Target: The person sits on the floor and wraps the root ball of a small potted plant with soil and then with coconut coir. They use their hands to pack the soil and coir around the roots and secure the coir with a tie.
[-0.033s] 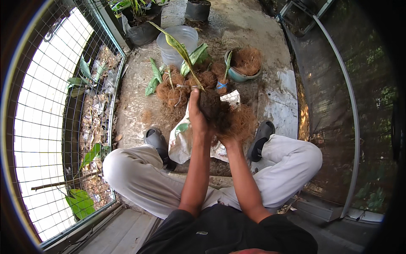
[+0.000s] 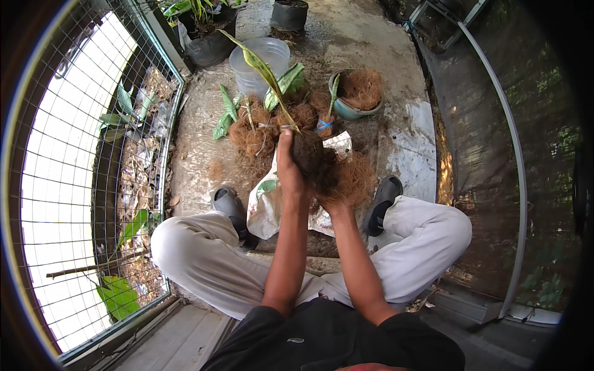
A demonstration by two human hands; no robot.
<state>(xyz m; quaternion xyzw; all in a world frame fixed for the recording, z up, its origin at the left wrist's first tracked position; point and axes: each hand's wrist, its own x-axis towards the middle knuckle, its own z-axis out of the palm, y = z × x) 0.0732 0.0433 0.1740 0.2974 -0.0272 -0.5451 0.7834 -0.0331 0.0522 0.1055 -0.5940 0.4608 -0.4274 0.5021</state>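
Note:
My left hand [image 2: 288, 166] is closed round the dark root ball [image 2: 307, 153] of a snake plant, its thumb up along the side. The long yellow-green leaf [image 2: 265, 73] leans away to the upper left. My right hand [image 2: 336, 204] cups a loose wad of brown coconut fibre [image 2: 357, 176] against the soil from the right and below; its fingers are hidden under the fibre. Beneath both hands lies a crumpled white sack [image 2: 262, 213]. Just beyond them sit several fibre-wrapped plant balls [image 2: 253, 141], bound with string, some with green leaves.
A translucent plastic tub [image 2: 249, 77] stands behind the plant balls. To the right is a round pot [image 2: 357, 113] heaped with fibre. Black grow bags [image 2: 289, 15] stand farther back. Wire mesh [image 2: 80, 179] borders the left, dark netting [image 2: 476, 142] the right. My sandalled feet flank the sack.

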